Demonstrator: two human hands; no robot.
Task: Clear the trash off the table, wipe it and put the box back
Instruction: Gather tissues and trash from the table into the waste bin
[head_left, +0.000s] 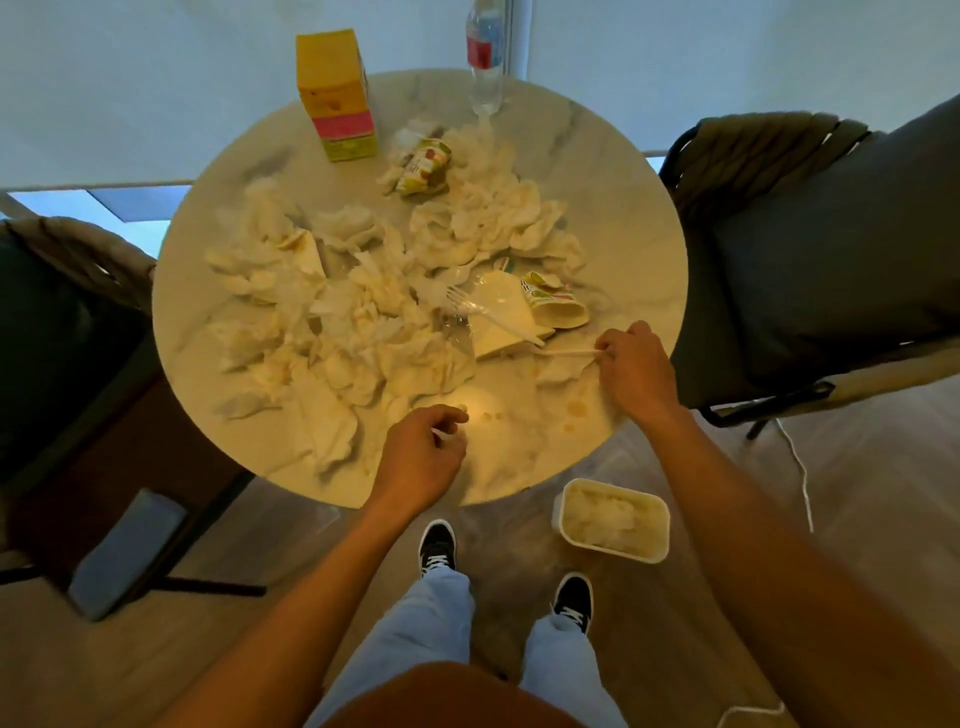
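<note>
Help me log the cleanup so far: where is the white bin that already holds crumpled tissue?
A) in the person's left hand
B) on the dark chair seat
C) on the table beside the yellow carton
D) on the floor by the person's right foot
D: the white bin stands on the wood floor below the round table's near edge, just beside the right shoe, with tissue inside it.

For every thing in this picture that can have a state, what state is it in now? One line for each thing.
Yellow box: upright on the table, closed.
Water bottle: upright at the far edge.
Tissues: crumpled, spread over the table.
Paper cup: on its side.
Plastic fork: lying on the trash.
White stick: pinched by the right hand.
Left hand: loosely curled, holding nothing.
Bin: on the floor, holding tissues.
</note>
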